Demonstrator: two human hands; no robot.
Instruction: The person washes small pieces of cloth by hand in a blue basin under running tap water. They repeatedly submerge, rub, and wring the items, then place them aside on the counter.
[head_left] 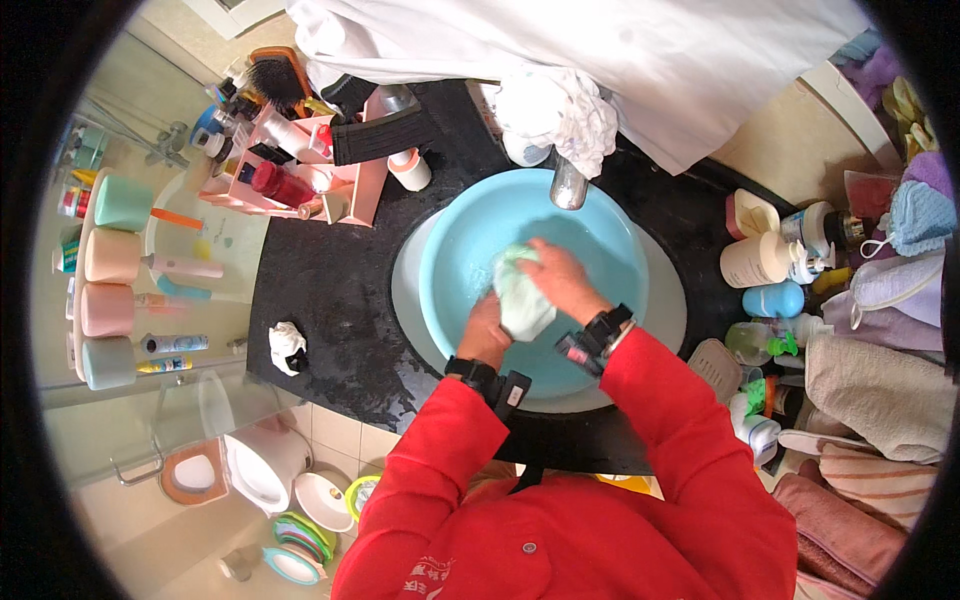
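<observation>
A pale green cloth (522,300) is clamped between the left hand (487,330) and the right hand (562,280), pressed together inside the light blue basin (600,235), just below the tap (568,183), so the scrubbing step seems in hand, with wringing over the basin likely called for next.

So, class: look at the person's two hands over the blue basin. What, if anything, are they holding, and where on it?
Both hands hold a pale green cloth: the left hand grips its lower left side, the right hand its upper right.
</observation>
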